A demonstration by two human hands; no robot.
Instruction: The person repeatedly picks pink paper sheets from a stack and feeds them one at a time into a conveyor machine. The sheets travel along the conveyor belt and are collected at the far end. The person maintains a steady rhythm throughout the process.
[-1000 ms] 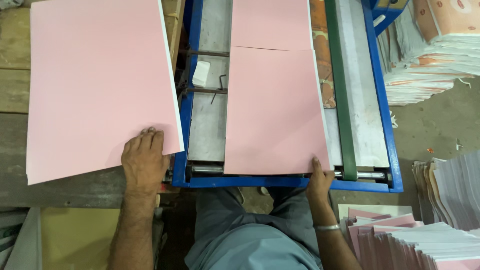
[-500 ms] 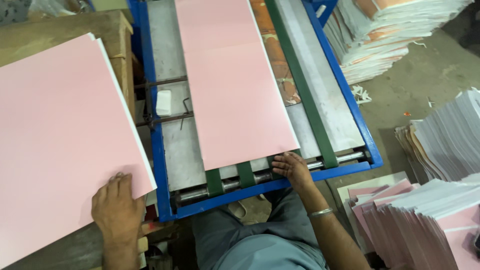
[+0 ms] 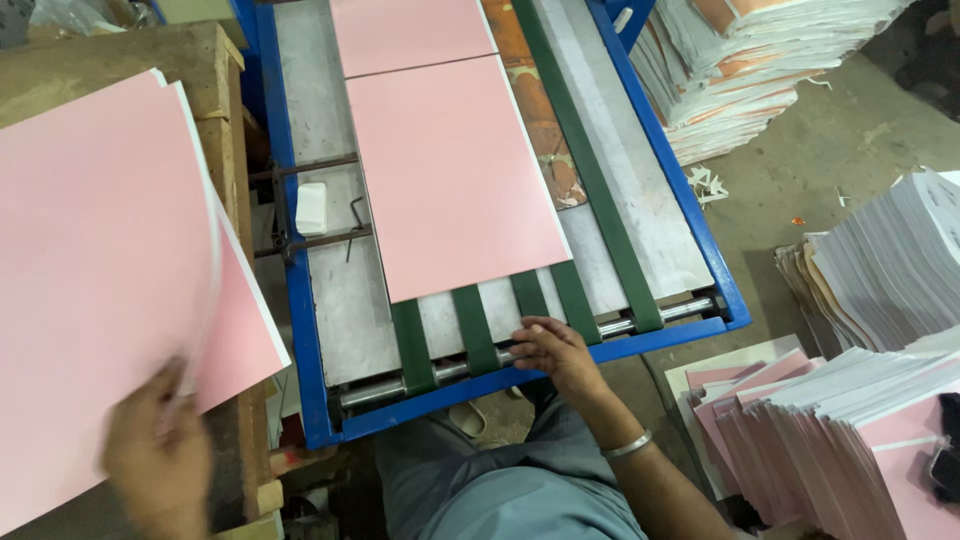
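Feeding step: left hand, blurred, fingers pinching the top pink sheet off the stack; right hand spread on the blue-framed conveyor's green belts. Next, I'd judge, squaring that sheet behind the pink card.

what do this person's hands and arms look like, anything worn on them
Both forearms are bare, with no sleeves in view and no gloves. The right hand has a plain silver-coloured metal bangle around the wrist. The left hand is motion-blurred, so any ring or band there cannot be made out. Nothing else is worn on either arm as far as the head view shows.
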